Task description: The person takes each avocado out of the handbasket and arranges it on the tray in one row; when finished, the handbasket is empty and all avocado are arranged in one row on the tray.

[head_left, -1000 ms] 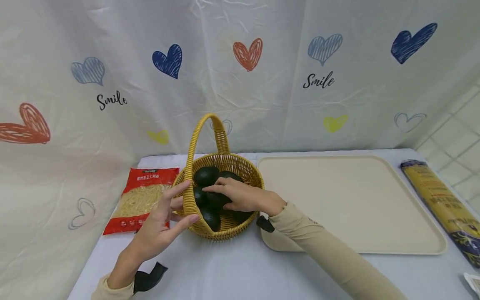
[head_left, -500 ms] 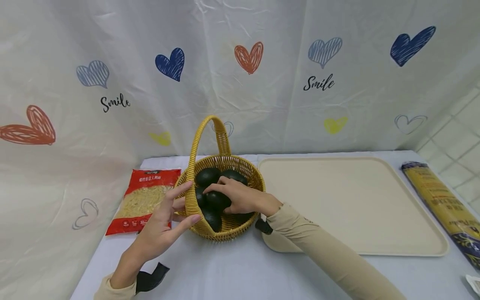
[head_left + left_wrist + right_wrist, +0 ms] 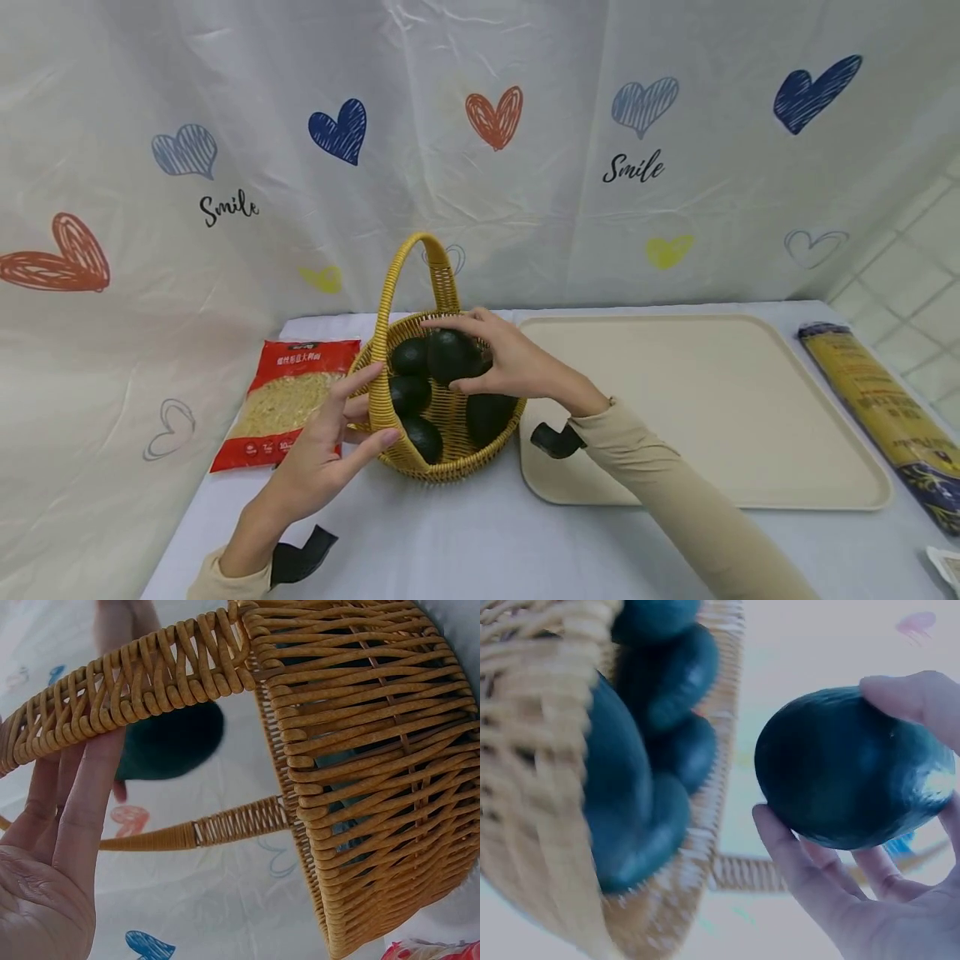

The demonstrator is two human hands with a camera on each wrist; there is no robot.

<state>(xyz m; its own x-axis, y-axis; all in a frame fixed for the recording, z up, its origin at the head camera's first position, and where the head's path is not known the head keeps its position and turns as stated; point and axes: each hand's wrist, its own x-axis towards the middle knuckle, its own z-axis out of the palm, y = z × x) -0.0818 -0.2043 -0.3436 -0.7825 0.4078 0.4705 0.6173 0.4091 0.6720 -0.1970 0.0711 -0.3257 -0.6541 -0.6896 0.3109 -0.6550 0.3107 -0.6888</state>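
A yellow wicker basket [image 3: 447, 473] with a tall handle [image 3: 388, 302] stands on the table, with several dark green avocados [image 3: 489, 419] inside. My right hand [image 3: 517, 358] grips one avocado [image 3: 840, 769] between thumb and fingers, raised above the others. In the right wrist view it hangs apart from the basket wall. At the basket's left side, my left hand [image 3: 307, 467] holds the handle near its base, thumb in front and fingers behind. The left wrist view shows those fingers [image 3: 86, 795] reaching behind the handle, their tips hidden.
Right of the basket lies a large beige tray [image 3: 705, 417]. A red pasta bag [image 3: 288, 404] is on the left, partly behind the left hand. A long yellow package [image 3: 877, 408] lies at the right edge. A white patterned curtain [image 3: 555, 208] hangs behind the table.
My right hand has lifted an avocado out of the pile, moving up and slightly right. The avocados below have shifted, showing the basket floor. My left hand has stayed at the handle.
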